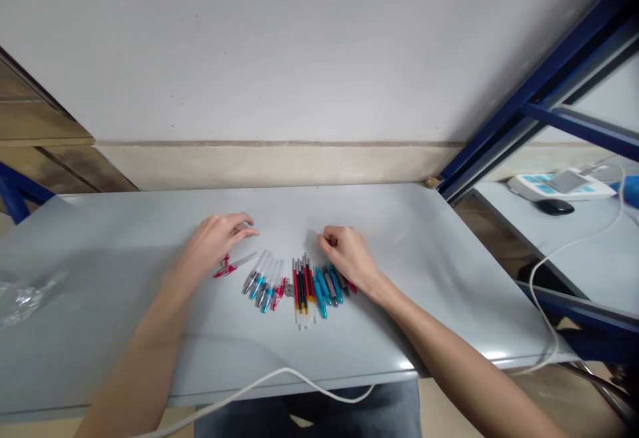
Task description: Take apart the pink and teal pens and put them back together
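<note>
My left hand point(217, 241) hovers at the left of the pen parts, thumb and fingers apart with nothing between them. Just below its fingers lie clear pen barrels with red ends point(233, 267). To the right is a row of clear barrels point(264, 285) with black, blue and red ends. Small grey pieces, perhaps springs point(289, 289), sit beside several ink refills point(302, 285) with red and black ink. My right hand point(352, 255) is curled closed above the blue and grey pen parts point(327, 286), partly covering them; whatever its fingers hold is hidden.
A crumpled clear plastic bag point(22, 301) lies on the grey table point(239, 351) at the left. A white cable point(284, 370) crosses the front edge. On the right, beyond a blue frame point(499, 105), a black mouse point(555, 207) and a white device point(562, 185) rest on another surface.
</note>
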Action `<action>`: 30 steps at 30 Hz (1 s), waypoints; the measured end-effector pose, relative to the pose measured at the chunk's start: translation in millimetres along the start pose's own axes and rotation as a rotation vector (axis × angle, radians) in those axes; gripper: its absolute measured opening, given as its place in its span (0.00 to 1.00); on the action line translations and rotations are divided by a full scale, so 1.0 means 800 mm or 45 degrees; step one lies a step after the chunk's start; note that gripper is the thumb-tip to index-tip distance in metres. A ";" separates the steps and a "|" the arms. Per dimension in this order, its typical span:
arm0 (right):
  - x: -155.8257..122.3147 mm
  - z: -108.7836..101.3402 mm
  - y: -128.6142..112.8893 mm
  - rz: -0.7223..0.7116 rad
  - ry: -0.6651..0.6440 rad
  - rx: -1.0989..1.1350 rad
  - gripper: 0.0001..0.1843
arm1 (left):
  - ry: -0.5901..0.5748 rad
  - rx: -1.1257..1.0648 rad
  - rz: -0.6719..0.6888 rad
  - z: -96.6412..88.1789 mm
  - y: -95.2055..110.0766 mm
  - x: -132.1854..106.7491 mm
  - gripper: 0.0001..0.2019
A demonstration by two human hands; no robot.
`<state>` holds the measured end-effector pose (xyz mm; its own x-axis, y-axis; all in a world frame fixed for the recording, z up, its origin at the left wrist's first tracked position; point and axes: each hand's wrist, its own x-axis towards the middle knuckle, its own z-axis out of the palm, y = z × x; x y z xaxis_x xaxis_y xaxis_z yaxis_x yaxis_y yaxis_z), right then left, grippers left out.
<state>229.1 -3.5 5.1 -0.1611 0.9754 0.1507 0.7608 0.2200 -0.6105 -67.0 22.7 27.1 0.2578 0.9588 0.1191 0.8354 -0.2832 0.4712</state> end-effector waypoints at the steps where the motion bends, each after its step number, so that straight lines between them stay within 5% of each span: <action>1: 0.000 0.000 0.000 0.001 -0.002 0.000 0.19 | -0.013 0.020 0.008 0.006 0.002 0.001 0.16; 7: 0.000 0.000 0.000 -0.003 0.007 0.006 0.19 | -0.063 0.067 0.030 0.040 0.013 0.007 0.18; 11: 0.001 0.000 0.002 -0.025 0.032 0.004 0.19 | -0.084 0.034 0.007 0.031 0.009 0.004 0.18; 19: 0.003 -0.002 0.001 -0.023 0.058 -0.001 0.19 | -0.747 -0.461 -0.099 -0.002 -0.013 -0.009 0.24; 30: 0.004 0.000 0.005 -0.024 0.067 -0.018 0.19 | -0.567 -0.417 -0.092 0.022 -0.002 -0.006 0.14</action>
<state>231.6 0.1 3.0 -0.1423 0.9689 0.2026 0.7670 0.2373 -0.5962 -61.0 18.2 10.7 0.4451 0.8534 -0.2712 0.6822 -0.1270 0.7200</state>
